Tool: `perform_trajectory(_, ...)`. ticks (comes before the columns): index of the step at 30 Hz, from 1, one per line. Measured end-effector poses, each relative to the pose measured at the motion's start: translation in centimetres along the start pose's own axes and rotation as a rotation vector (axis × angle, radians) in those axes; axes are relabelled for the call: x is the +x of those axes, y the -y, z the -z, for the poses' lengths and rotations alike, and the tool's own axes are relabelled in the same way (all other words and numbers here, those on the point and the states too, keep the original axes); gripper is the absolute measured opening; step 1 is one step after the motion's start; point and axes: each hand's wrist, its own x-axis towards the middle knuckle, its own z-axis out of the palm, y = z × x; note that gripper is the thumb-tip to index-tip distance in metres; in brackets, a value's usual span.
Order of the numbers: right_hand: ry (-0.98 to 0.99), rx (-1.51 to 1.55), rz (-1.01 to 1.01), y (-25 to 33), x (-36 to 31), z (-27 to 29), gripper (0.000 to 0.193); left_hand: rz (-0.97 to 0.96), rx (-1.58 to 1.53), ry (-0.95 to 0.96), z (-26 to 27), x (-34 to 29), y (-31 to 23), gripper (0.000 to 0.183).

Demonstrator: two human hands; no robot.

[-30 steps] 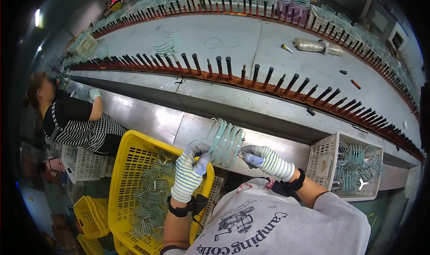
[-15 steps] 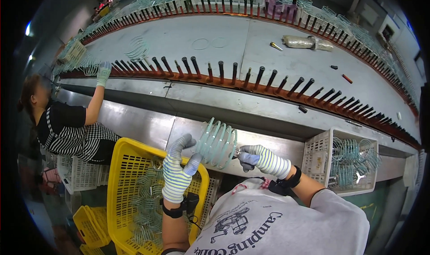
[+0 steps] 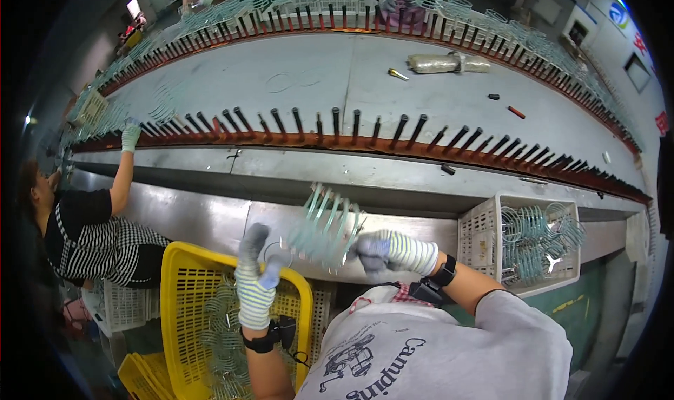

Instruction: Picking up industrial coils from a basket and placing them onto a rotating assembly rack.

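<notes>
A pale green wire coil (image 3: 323,228) of several loops is up in front of me, above the steel ledge, and is blurred by motion. My right hand (image 3: 397,251), in a grey glove with a striped cuff, grips its right end between closed fingers. Left of the coil is my gloved left hand (image 3: 254,277), with thumb and fingers spread apart. Beside those fingers shows a thin ring outline; whether it touches them I cannot tell. Under my left forearm sits a yellow basket (image 3: 168,309) with many similar coils inside.
A white crate (image 3: 477,238) of coils stands at the right. Beyond the ledge, a long grey table (image 3: 295,59) carries rows of upright black-tipped pegs (image 3: 335,127). A wrapped bundle (image 3: 449,63) lies on it. A co-worker (image 3: 84,231) reaches to the table at the left.
My left hand has come away from the coil and moved left. My right hand still holds the coil, which has shifted slightly left and blurs. The whole view has shifted a little.
</notes>
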Motion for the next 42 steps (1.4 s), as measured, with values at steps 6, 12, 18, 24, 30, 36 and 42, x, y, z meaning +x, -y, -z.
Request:
perform_trajectory(6,-0.673,-0.234,1.172,9.1,-2.3,12.8,0.02,0.224,-0.085,-0.233,-1.1,-4.3,0.6,0.039)
perform_trajectory(12,-1.29,-1.044,1.047,14.8,-3.3,23.3,0.032,0.369,-0.089,-0.331,-1.7,-9.5,1.7,0.04)
perform_trajectory(18,-1.152,-2.64,-0.01,15.0,-3.3,29.1,0.013,0.391,0.102,-0.542,0.1,-16.0,2.5,0.041)
perform_trajectory(24,-1.299,-1.24,0.804,17.1,-0.6,30.1,0.033,0.73,-0.075,-0.847,3.1,-24.5,6.8,0.03)
perform_trajectory(30,-1.202,-1.251,0.804,16.5,-0.5,25.5,0.033,1.021,-0.19,-0.654,2.2,-26.8,11.8,0.036)
perform_trajectory(36,-0.792,-0.926,0.542,6.8,-2.4,16.5,0.049,1.163,0.279,-0.557,4.4,-22.4,21.5,0.037)
perform_trajectory(42,-0.752,-0.865,0.195,-1.9,-10.6,6.6,0.059,1.265,0.894,-0.407,7.7,-17.1,26.2,0.041)
